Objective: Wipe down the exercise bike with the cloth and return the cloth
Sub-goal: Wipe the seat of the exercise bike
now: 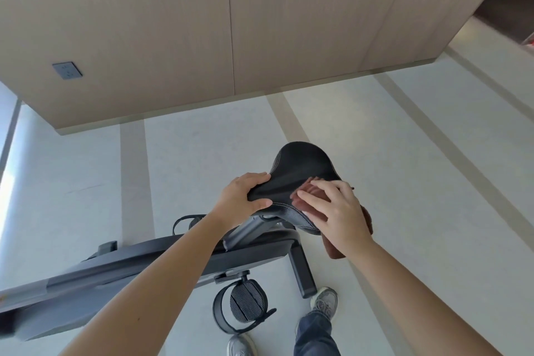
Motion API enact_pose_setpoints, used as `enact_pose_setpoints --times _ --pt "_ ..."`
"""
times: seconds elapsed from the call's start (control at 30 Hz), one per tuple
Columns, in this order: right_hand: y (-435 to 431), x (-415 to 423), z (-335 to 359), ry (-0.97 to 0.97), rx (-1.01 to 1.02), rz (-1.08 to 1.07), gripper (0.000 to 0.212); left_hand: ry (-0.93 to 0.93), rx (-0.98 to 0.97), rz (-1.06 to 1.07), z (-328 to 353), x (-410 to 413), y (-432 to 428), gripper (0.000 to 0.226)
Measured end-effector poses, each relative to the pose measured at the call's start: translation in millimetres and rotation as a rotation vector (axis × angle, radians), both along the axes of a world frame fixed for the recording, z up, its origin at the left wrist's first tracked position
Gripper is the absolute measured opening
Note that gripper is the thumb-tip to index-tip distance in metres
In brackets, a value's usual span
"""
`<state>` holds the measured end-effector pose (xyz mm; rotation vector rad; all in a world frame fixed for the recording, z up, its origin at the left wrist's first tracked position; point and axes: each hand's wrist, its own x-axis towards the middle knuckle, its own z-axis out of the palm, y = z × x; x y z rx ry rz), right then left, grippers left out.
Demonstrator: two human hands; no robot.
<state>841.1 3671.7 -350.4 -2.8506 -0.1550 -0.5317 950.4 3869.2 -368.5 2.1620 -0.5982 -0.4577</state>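
Head view: the left hand [244,193] grips the narrow nose of the black saddle [300,165], fingers curled round it. The right hand [338,211] presses the reddish-brown cloth [306,192] against the saddle's right side with straight, spread fingers. Part of the cloth hangs below the palm. The exercise bike [144,263] and its strapped pedal [245,300] lie beneath.

One bike [254,253], one cloth [335,253], two hands [242,196] [338,211], two shoes [325,302] [241,345].

Black saddle [300,170], reddish-brown cloth [306,193], grey ribbed pedal [245,302].

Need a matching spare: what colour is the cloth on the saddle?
Reddish-brown; the cloth on the saddle shows in the head view.
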Motion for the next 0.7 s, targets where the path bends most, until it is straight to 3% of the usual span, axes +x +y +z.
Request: enact_pose_setpoints --times 0.1,0.2,0.33,0.47,0.7 --pt "11 46 13 0.116 0.042 -0.116 0.030 -0.022 -0.005 0.001 -1 0 0 0.053" --pt "12 81 18 0.273 0.033 -0.066 0.035 -0.036 -0.004 -0.004 -1 1 0 0.052" --pt "2 75 16 0.336 -0.024 -0.024 0.054 -0.051 -0.009 -0.022 -1 1 0 0.052" --pt "10 62 11 0.361 -0.099 -0.200 0.073 -0.052 -0.016 -0.019 -3 2 1 0.052" --pt "20 43 15 0.284 -0.119 -0.179 0.054 -0.068 -0.010 -0.014 0 0 0 0.051"
